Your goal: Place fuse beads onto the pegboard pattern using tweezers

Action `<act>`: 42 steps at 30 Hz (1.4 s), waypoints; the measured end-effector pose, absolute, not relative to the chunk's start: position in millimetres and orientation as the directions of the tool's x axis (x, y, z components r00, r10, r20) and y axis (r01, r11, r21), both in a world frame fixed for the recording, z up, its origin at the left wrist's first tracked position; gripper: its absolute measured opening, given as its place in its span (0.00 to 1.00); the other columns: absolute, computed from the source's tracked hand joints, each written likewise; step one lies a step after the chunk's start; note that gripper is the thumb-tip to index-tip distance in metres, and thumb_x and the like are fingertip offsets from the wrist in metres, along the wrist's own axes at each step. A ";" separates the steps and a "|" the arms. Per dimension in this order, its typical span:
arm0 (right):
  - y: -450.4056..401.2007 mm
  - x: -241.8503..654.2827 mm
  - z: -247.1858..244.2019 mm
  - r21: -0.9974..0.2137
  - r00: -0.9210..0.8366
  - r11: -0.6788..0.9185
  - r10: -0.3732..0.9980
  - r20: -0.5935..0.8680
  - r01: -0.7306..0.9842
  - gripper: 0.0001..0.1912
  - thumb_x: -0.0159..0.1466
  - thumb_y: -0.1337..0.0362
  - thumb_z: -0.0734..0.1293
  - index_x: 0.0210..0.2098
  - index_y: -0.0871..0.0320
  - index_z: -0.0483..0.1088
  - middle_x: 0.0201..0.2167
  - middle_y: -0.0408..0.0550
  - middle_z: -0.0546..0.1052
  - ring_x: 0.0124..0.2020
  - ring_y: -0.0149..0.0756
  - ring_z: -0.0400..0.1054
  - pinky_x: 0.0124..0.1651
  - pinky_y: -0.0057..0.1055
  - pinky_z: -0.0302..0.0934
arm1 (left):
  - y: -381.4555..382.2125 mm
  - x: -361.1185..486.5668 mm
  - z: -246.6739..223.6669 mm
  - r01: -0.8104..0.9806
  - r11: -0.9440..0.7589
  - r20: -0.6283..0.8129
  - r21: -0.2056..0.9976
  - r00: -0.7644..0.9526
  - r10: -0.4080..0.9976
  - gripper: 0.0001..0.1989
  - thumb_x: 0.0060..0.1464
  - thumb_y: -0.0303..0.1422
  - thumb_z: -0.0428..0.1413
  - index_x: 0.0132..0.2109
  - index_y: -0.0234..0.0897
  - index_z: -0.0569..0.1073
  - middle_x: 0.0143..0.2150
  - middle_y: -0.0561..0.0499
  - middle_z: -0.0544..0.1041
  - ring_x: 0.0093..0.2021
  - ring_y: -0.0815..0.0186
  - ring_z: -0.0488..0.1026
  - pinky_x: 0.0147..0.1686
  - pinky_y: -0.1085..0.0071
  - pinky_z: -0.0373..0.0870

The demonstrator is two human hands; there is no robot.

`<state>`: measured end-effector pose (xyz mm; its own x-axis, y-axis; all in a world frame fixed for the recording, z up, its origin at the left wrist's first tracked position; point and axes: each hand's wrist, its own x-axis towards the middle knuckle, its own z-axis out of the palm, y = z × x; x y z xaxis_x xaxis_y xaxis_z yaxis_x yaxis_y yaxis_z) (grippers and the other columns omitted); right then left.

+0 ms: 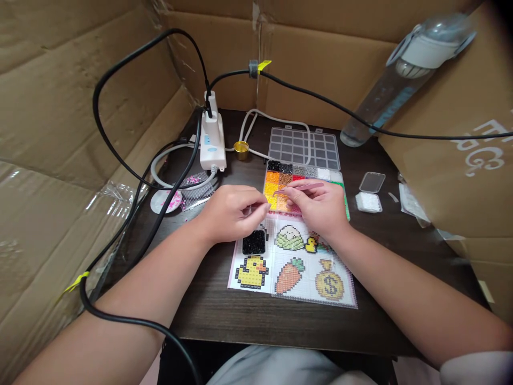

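My right hand (pixel 320 206) grips pink tweezers (pixel 304 187), their tips over the yellow beads in a sorted bead box (pixel 348 211). My left hand (pixel 240 211) is closed in a pinch at the box's left edge; anything between its fingertips is too small to make out. Below the left hand, a small clear tray of black beads (pixel 254 243) rests on the pattern sheet (pixel 304 299). Printed on the sheet are a duck (pixel 252 272), a carrot (pixel 289 275) and a money bag (pixel 329 283). A small yellow bead duck (pixel 311 245) lies near my right wrist.
Behind the bead box lies its clear gridded lid (pixel 303 145). A white power strip (pixel 213 144) and black cable (pixel 132 315) stand at left, the cable crossing my left forearm. A gold cup (pixel 241 151), a water bottle (pixel 388 91) and a small box of white beads (pixel 368 202) surround it.
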<state>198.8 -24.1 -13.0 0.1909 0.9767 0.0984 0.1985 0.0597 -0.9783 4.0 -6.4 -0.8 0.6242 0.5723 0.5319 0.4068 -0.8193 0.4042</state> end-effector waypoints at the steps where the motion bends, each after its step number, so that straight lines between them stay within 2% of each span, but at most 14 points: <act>1: -24.2 197.9 -12.1 -0.979 0.198 0.052 0.976 0.092 0.198 0.03 0.54 0.67 0.73 0.27 0.61 0.78 0.25 0.46 0.80 0.20 0.28 0.71 0.24 0.25 0.69 | -6.4 4.0 -1.0 0.405 -0.822 0.538 0.401 0.622 0.569 0.09 0.55 0.27 0.53 0.29 0.33 0.75 0.22 0.54 0.72 0.21 0.73 0.64 0.23 0.75 0.58; 5: -24.8 195.1 -10.2 -0.979 0.219 0.035 0.972 0.080 0.202 0.04 0.54 0.66 0.74 0.26 0.61 0.78 0.27 0.47 0.80 0.20 0.26 0.71 0.24 0.24 0.69 | -6.3 4.1 -1.4 0.404 -0.823 0.544 0.399 0.619 0.567 0.08 0.55 0.27 0.53 0.29 0.33 0.75 0.22 0.54 0.72 0.21 0.74 0.63 0.23 0.75 0.57; 13: -24.1 195.8 -18.4 -0.975 0.183 0.063 0.978 0.103 0.213 0.05 0.54 0.64 0.74 0.29 0.59 0.78 0.24 0.44 0.79 0.22 0.30 0.74 0.25 0.25 0.71 | -6.4 3.8 -0.9 0.400 -0.822 0.537 0.406 0.622 0.569 0.08 0.55 0.26 0.54 0.29 0.32 0.75 0.22 0.54 0.71 0.22 0.74 0.63 0.23 0.75 0.57; 20: -24.3 199.7 -17.0 -0.970 0.118 0.076 0.987 0.105 0.230 0.04 0.53 0.65 0.74 0.25 0.59 0.78 0.27 0.47 0.80 0.21 0.29 0.72 0.24 0.26 0.70 | -5.5 3.2 -2.4 0.414 -0.809 0.519 0.417 0.623 0.586 0.09 0.55 0.27 0.54 0.29 0.31 0.76 0.22 0.53 0.71 0.22 0.74 0.63 0.24 0.75 0.57; 27: -26.3 200.4 -10.5 -0.960 0.152 0.069 0.982 0.114 0.270 0.04 0.54 0.66 0.74 0.25 0.60 0.78 0.26 0.46 0.80 0.20 0.27 0.71 0.22 0.24 0.68 | -5.4 3.4 -2.3 0.418 -0.809 0.518 0.414 0.622 0.587 0.09 0.55 0.27 0.54 0.29 0.31 0.76 0.21 0.53 0.70 0.22 0.74 0.62 0.23 0.75 0.57; 36: -27.4 203.6 -13.8 -0.951 0.098 0.097 0.987 0.131 0.293 0.04 0.56 0.66 0.72 0.26 0.59 0.78 0.29 0.47 0.81 0.24 0.30 0.73 0.26 0.27 0.70 | -3.7 2.7 -4.0 0.418 -0.810 0.525 0.411 0.618 0.585 0.08 0.55 0.27 0.54 0.30 0.32 0.76 0.22 0.54 0.71 0.21 0.74 0.62 0.23 0.75 0.57; 42: -27.8 204.6 -16.5 -0.932 0.041 0.160 0.982 0.183 0.325 0.03 0.56 0.66 0.72 0.26 0.58 0.78 0.30 0.47 0.81 0.31 0.34 0.76 0.34 0.30 0.73 | -4.5 3.5 -1.6 0.403 -0.820 0.530 0.407 0.627 0.571 0.09 0.55 0.27 0.54 0.30 0.31 0.76 0.21 0.54 0.71 0.21 0.74 0.62 0.23 0.75 0.57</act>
